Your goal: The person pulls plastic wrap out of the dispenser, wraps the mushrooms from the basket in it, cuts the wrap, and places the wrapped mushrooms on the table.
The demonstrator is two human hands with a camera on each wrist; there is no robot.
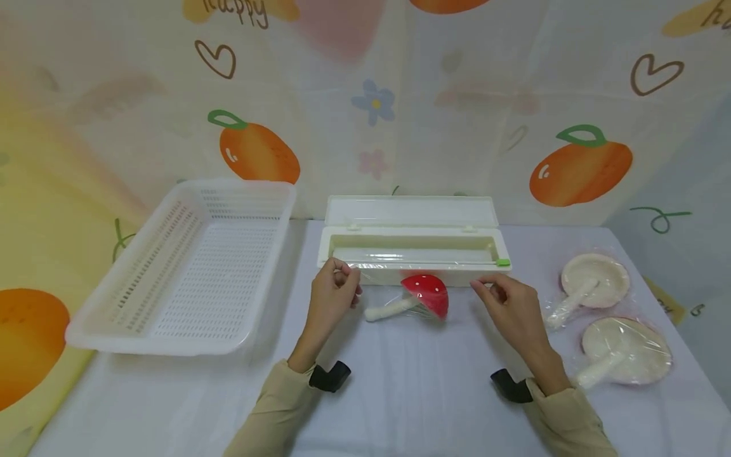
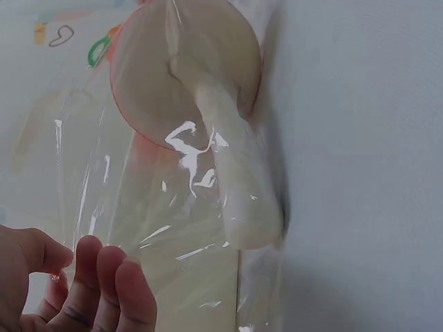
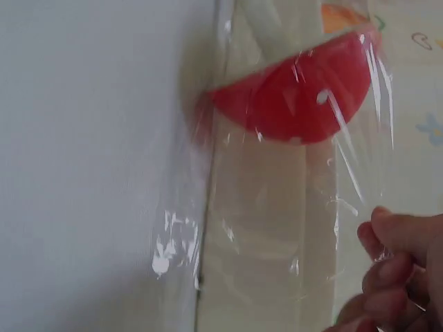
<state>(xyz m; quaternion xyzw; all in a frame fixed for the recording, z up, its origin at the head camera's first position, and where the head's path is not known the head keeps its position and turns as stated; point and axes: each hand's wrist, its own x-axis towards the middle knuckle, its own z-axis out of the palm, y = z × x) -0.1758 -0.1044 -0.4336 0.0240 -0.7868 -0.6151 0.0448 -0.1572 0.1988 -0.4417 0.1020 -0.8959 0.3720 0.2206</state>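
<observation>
A toy mushroom [image 1: 428, 294] with a red, white-dotted cap and a pale stem lies on its side on the white table, in front of a white cling film dispenser [image 1: 327, 251] whose lid is raised. Clear cling film [image 2: 187, 235] stretches between my hands, and the mushroom shows through it in both wrist views. My left hand [image 1: 337, 289] pinches one corner of the film between thumb and fingers, near the box's left end. At the right end, my right hand [image 1: 511, 308] pinches the other corner. In the right wrist view the film [image 3: 249, 228] has shiny creases.
To the left stands a white slotted plastic basket [image 1: 242, 346]. On the right lie two mushrooms, an upper one [image 1: 608, 279] and a lower one [image 1: 639, 349], both wrapped in clear film. A printed cloth [image 1: 411, 139] hangs behind the table.
</observation>
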